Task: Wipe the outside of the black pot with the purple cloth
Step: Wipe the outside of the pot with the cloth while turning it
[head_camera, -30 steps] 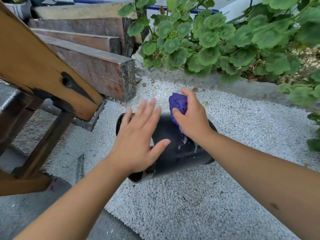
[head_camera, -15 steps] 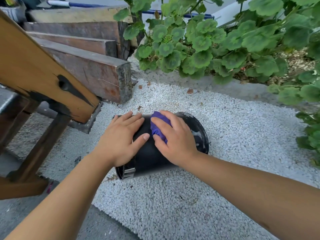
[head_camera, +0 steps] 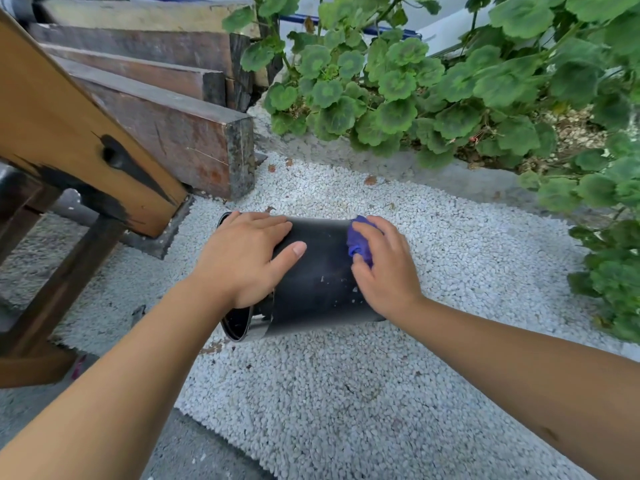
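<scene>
A black pot [head_camera: 318, 271] lies on its side on white gravel, its open rim facing lower left. Pale specks of dirt dot its wall near the middle. My left hand [head_camera: 242, 258] rests flat on the pot's left part, fingers straight and thumb stretched over the wall. My right hand [head_camera: 384, 268] presses a bunched purple cloth [head_camera: 358, 239] against the pot's right end, fingers curled over the cloth. Most of the cloth is hidden under that hand.
Stacked dark wooden beams [head_camera: 180, 133] and a slanted wooden bench frame [head_camera: 79, 140] stand close on the left. Green leafy plants [head_camera: 433, 84] fill the back and right edge. White gravel [head_camera: 346, 393] spreads in front, with grey concrete [head_camera: 194, 452] at lower left.
The pot has turned so its long wall faces me. My left hand came down from hovering onto the pot. My right hand slid the cloth to the pot's right end.
</scene>
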{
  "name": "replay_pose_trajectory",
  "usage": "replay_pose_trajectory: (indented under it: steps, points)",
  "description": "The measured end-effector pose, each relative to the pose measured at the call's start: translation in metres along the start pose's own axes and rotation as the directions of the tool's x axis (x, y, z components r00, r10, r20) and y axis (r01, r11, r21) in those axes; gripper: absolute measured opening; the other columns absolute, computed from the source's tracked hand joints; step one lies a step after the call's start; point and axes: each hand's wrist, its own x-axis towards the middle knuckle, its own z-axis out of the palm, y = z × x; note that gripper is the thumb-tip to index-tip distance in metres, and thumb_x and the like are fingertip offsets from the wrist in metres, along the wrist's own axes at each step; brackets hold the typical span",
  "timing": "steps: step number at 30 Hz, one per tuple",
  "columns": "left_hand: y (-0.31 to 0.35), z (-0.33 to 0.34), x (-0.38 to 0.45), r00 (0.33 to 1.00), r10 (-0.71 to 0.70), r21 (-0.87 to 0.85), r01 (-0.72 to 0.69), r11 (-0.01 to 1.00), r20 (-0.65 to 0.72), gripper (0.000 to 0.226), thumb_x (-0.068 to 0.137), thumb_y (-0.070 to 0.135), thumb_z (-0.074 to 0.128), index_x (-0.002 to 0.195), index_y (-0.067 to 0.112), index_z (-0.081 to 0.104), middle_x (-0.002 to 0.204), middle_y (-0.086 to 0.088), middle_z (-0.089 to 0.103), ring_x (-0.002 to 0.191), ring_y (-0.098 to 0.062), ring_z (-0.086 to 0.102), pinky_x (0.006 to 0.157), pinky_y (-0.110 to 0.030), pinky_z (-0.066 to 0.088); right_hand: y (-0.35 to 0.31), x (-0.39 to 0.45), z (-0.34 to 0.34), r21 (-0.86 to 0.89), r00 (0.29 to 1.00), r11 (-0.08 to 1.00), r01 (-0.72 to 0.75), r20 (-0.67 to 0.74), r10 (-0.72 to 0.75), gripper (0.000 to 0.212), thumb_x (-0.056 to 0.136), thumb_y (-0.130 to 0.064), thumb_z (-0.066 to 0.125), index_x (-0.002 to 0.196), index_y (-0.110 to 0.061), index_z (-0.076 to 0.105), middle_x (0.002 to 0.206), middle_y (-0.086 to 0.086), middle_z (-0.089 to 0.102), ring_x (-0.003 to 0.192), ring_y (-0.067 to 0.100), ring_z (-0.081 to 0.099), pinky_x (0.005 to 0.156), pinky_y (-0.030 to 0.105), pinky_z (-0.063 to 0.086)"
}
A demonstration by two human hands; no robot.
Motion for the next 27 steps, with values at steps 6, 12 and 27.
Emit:
replay_pose_trajectory:
  steps: [6, 12, 27]
  points:
    - [0.014, 0.006, 0.005, 0.994, -0.005, -0.194, -0.018, 0.981, -0.114, 0.074, 0.090, 0.060, 0.018, 0.131, 0.009, 0.053, 0.138, -0.013, 0.056, 0.125, -0.031, 0.050, 0.104, -0.051, 0.033, -0.089, 0.000, 0.011, 0.198, 0.988, 0.968, 0.152, -0.069, -0.141, 0.047, 0.084, -0.028, 0.056, 0.131, -0.029, 0.050, 0.137, -0.004, 0.048, 0.122, 0.018, 0.045, 0.104, 0.025, 0.029]
    - [0.007, 0.011, -0.005, 0.992, -0.078, -0.233, 0.053, 0.971, -0.098, 0.096, 0.087, 0.073, 0.009, 0.148, 0.002, 0.032, 0.143, -0.018, 0.049, 0.131, -0.034, 0.045, 0.111, -0.053, 0.026, -0.072, 0.021, 0.013, 0.116, 0.978, 0.972, 0.202, 0.022, -0.206, 0.041, 0.085, -0.032, 0.059, 0.126, -0.027, 0.061, 0.138, 0.000, 0.053, 0.116, 0.030, 0.053, 0.096, 0.040, 0.044]
    - [0.013, 0.004, 0.007, 0.986, -0.137, -0.217, 0.114, 0.969, -0.092, 0.082, 0.087, 0.062, 0.012, 0.143, 0.010, 0.044, 0.121, -0.010, 0.063, 0.119, -0.034, 0.048, 0.104, -0.051, 0.033, 0.031, 0.030, -0.007, -0.059, 0.998, 0.998, 0.020, 0.064, -0.017, 0.043, 0.084, -0.028, 0.052, 0.127, -0.025, 0.054, 0.135, -0.003, 0.050, 0.117, 0.024, 0.051, 0.094, 0.036, 0.044]
